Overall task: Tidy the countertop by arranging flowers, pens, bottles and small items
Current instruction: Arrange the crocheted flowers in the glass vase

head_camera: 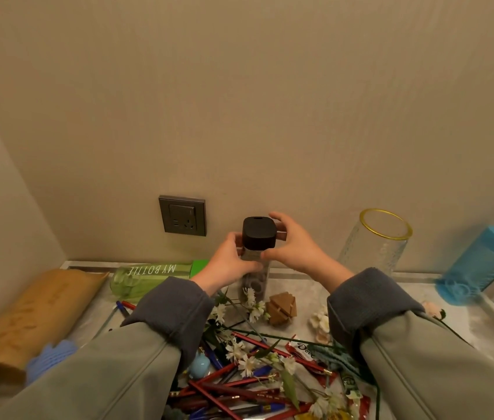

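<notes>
The clear bottle (256, 281) is upright at the rear of the bench (479, 319), close to the wall, its base hidden behind flowers (253, 304). The left hand (233, 257) grasps its body, evidently to steady it. The right hand (295, 247) curls round the black cap (258, 234), apparently to twist it. Pens (233, 386) lie heaped in front, unsorted.

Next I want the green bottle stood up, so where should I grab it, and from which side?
Probably grip the green bottle round mid-body, from above. It lies on its side along the wall, cap to the right beside the left hand; the wall closes off the far side.
</notes>
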Action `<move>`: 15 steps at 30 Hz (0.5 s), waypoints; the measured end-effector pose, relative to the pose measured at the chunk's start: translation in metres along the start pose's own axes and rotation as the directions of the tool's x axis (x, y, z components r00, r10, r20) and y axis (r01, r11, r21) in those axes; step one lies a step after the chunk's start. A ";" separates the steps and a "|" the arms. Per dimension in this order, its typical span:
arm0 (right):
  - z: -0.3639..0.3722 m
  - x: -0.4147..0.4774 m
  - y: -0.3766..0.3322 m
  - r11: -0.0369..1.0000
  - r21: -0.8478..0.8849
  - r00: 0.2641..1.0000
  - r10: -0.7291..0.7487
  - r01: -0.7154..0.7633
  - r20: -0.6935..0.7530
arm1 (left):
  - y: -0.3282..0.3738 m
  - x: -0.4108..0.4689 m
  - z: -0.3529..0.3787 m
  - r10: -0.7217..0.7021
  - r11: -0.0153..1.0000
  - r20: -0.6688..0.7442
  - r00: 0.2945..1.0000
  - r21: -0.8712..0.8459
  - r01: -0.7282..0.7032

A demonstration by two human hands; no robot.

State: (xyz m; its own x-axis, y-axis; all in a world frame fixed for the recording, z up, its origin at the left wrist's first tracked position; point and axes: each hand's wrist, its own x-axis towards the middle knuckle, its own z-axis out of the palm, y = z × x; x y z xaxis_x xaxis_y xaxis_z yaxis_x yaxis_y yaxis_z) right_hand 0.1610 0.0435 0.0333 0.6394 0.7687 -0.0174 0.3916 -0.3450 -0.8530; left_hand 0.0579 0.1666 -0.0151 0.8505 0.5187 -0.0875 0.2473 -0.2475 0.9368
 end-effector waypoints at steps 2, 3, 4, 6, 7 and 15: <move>0.000 -0.001 -0.001 1.000 -0.008 1.000 0.008 -0.008 0.010 | 0.001 -0.001 -0.001 0.003 1.000 -0.005 1.000 0.003 -0.003; -0.001 -0.003 -0.002 1.000 -0.013 1.000 0.011 -0.011 0.010 | 0.003 -0.002 -0.002 0.007 1.000 -0.011 1.000 0.001 -0.007; -0.002 -0.005 -0.003 1.000 -0.017 1.000 0.014 -0.014 0.008 | 0.004 -0.004 -0.003 0.012 1.000 -0.019 1.000 0.003 -0.012; -0.006 -0.012 -0.005 0.999 -0.023 1.000 0.021 -0.022 -0.008 | 0.011 -0.010 -0.004 0.027 1.000 -0.047 0.999 0.004 -0.027; -0.008 -0.016 -0.007 0.999 -0.022 0.999 0.024 -0.024 -0.021 | 0.016 -0.014 -0.004 0.048 0.999 -0.074 0.996 0.002 -0.048; -0.023 -0.064 -0.004 0.997 0.041 0.992 0.071 -0.067 -0.107 | 0.057 -0.062 0.005 0.335 0.932 -0.365 0.869 -0.004 -0.361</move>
State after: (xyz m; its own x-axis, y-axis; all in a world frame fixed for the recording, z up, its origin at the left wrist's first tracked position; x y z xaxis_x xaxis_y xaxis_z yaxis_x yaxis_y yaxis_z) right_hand 0.1344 -0.0169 0.0498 0.7327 0.6802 -0.0224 0.3204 -0.3738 -0.8704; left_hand 0.0216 0.1164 0.0422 0.6523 0.6661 0.3616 -0.0786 -0.4151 0.9064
